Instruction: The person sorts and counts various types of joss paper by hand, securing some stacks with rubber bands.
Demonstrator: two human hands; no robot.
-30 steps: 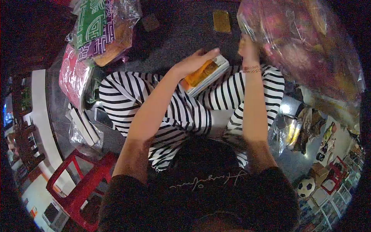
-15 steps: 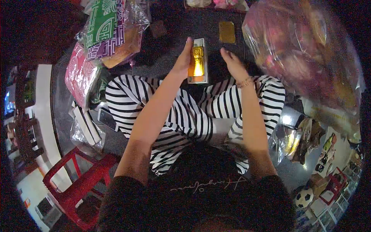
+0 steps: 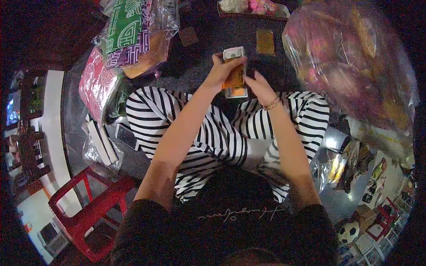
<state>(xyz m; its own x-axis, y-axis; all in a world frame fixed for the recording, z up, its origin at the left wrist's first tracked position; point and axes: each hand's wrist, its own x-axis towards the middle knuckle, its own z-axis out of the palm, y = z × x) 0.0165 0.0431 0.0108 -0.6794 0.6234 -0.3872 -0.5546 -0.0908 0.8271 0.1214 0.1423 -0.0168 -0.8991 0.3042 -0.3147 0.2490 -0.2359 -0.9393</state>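
My left hand (image 3: 220, 73) is closed around a banknote bundle (image 3: 234, 53), its thumb lying across the front. The bundle looks like printed dollar notes, and its top and bottom ends show. A gold foil piece (image 3: 235, 81) with an orange part lies on its face, partly covered by the fingers. Close by the bundle's right edge is my right hand (image 3: 262, 87), thumb apart from the fingers; whether it touches the edge is hard to tell. Beyond it, a flat gold rectangular piece (image 3: 265, 42) lies on the dark floor.
Plastic-wrapped green and purple packets (image 3: 128, 35) and a pink packet (image 3: 98, 82) lie to the left. A large clear bag (image 3: 341, 66) of pinkish items bulges at right. A phone (image 3: 127, 136), a red stool (image 3: 91, 213) and a tray (image 3: 270, 17) of flowers surround my crossed legs.
My left hand has wrapped its fingers and thumb over the bundle, covering much of the gold foil. My right hand has come in from the right to the bundle's edge.
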